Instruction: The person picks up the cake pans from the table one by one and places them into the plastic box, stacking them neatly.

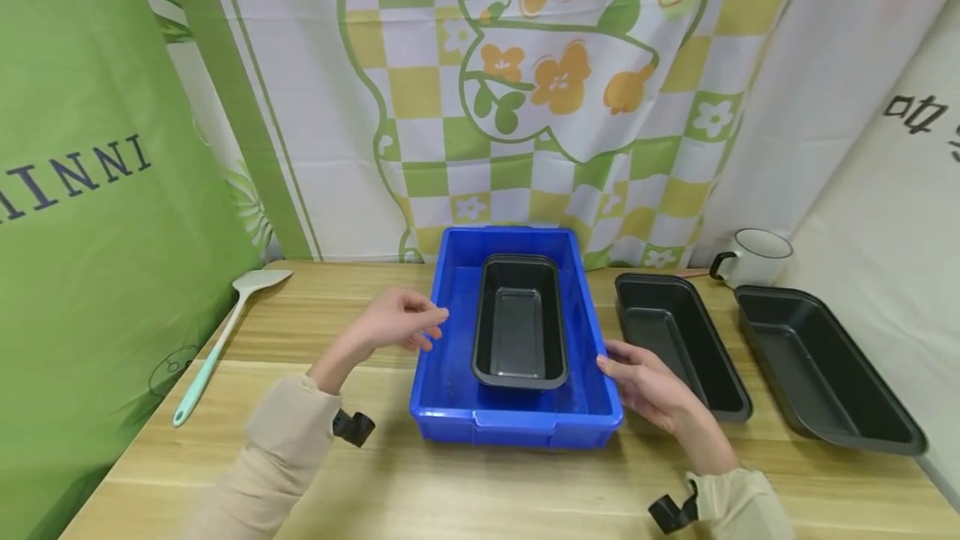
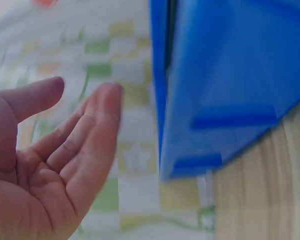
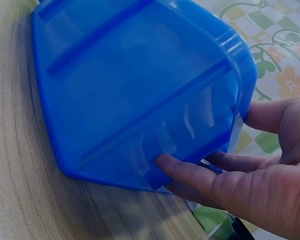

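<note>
A blue plastic bin (image 1: 450,390) lies on the table with a dark loaf pan (image 1: 519,332) inside it. My right hand (image 1: 651,383) grips the bin's right side: in the right wrist view its thumb lies at the rim and its fingers (image 3: 185,172) rest against the outer wall. On the other side, my left hand (image 1: 401,319) is held beside the left rim with loosely bent fingers. The left wrist view shows that hand (image 2: 65,155) apart from the bin's wall (image 2: 230,75), with nothing in it.
Two more dark loaf pans (image 1: 678,340) (image 1: 825,365) stand to the right of the bin. Behind them is a white mug (image 1: 761,258) with a black handle. A spatula (image 1: 225,336) with a mint handle lies at the left table edge. A patterned curtain (image 1: 510,107) hangs behind.
</note>
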`<act>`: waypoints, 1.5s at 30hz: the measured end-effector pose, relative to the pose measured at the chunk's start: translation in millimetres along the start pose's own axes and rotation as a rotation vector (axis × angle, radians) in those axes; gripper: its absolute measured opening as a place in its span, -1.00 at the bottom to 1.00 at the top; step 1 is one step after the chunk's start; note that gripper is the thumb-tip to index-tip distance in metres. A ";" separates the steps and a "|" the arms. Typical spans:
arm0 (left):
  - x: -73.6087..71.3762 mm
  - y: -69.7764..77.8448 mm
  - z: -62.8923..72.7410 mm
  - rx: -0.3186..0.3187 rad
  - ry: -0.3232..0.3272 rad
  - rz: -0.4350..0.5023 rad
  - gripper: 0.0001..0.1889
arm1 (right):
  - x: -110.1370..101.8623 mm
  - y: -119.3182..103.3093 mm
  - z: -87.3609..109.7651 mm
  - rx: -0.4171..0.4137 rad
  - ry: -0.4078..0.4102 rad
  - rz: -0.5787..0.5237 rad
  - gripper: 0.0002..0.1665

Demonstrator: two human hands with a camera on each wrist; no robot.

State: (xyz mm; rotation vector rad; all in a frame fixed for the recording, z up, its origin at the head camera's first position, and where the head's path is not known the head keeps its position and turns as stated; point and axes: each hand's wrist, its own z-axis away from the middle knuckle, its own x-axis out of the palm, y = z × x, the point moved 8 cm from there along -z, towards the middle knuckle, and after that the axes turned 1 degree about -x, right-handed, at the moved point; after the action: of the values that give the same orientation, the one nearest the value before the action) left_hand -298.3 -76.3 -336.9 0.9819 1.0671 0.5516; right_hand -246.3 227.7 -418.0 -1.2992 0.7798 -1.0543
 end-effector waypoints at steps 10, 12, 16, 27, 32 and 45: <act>-19.5 -74.6 3.4 0.025 0.187 0.247 -0.55 | -0.6 1.1 -0.3 -0.001 0.005 0.002 -0.18; -16.5 -79.9 1.2 0.037 0.178 0.279 -0.56 | -0.8 1.7 -0.9 0.001 0.008 0.005 -0.18; -6.4 -83.0 -2.7 0.067 0.124 0.308 -0.56 | -0.1 1.2 -2.9 0.006 0.004 0.000 -0.18; 18.5 -92.3 -17.4 0.100 -0.019 0.535 -0.48 | -0.2 -0.3 -1.4 0.001 0.009 0.012 -0.19; 24.2 -99.3 -20.1 0.079 -0.055 0.561 -0.47 | -0.2 1.7 -2.7 0.009 0.013 0.006 -0.18; 25.6 -103.5 -19.1 0.042 -0.060 0.531 -0.45 | 0.2 1.1 -2.4 -0.004 -0.007 -0.005 -0.18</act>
State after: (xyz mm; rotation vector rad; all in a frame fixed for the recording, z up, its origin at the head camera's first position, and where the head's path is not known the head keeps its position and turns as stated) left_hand -312.5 -98.8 -441.9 1.3199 0.7618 0.9261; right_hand -248.3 226.5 -419.5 -1.3083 0.7741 -1.0522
